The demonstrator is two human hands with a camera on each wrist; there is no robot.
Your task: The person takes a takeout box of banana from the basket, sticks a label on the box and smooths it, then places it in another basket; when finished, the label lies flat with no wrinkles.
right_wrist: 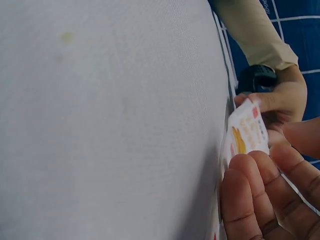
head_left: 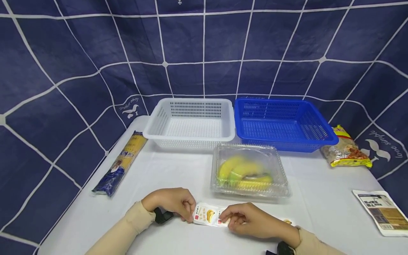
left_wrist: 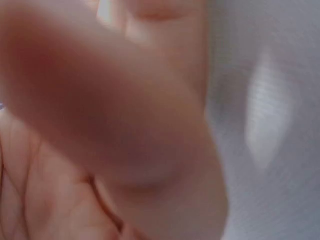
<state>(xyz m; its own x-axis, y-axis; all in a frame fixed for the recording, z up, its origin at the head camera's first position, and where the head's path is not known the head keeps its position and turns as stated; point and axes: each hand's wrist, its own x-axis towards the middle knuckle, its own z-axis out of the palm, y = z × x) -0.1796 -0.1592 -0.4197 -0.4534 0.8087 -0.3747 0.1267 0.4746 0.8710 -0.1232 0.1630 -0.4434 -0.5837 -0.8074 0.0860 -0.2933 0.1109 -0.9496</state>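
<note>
A white strip with banana pictures and red print (head_left: 208, 214) stretches between both hands near the front of the table. The left hand (head_left: 174, 202) pinches its left end between thumb and fingertips. The right hand (head_left: 250, 219) grips it farther right with bent fingers, which hide part of it. Beyond the right hand, another printed banana (head_left: 288, 221) shows on the white table. In the right wrist view, the strip (right_wrist: 247, 130) slants up toward the left hand. Behind the hands sits a clear lidded plastic box (head_left: 220, 191) with bananas (head_left: 243, 171) inside.
At the back, a white basket (head_left: 188, 138) stands beside a blue basket (head_left: 280, 141). A pack of pasta (head_left: 122, 161) lies at the left. On the right are a yellow-edged snack bag (head_left: 345, 148) and a white-and-brown pouch (head_left: 382, 210).
</note>
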